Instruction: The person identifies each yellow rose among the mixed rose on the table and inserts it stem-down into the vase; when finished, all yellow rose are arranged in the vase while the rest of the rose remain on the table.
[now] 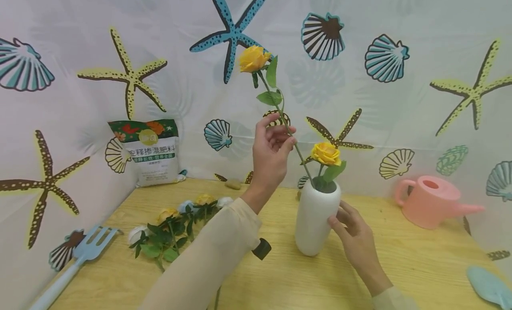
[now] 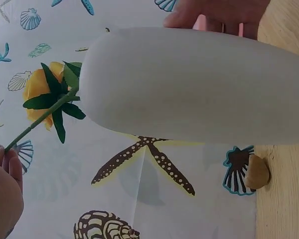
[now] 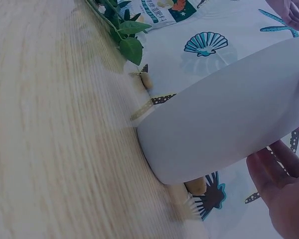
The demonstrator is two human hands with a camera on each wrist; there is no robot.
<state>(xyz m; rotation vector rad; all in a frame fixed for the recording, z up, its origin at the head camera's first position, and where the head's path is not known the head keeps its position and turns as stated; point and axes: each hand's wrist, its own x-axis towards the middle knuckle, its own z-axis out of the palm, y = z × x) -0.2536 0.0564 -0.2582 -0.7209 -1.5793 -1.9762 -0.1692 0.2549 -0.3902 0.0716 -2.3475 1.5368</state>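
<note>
Already one yellow rose (image 1: pixel 326 153) sits in the white vase (image 1: pixel 316 221). Above it, the left hand (image 1: pixel 270 156) pinches a second rose's stem (image 1: pixel 294 145), its end entering the mouth. Beside the vase, the right hand (image 1: pixel 356 239) steadies it with loosely spread fingers. More flowers (image 1: pixel 176 225) lie below the left arm.

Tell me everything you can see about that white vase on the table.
The white vase is a smooth, matt, rounded cylinder, narrowing slightly at the mouth, ceramic by the look of it. It stands upright on the wooden table. The right hand steadies its side with its fingers. One yellow rose sits in its mouth, and the left hand pinches the stem of a taller yellow rose entering it.
</note>
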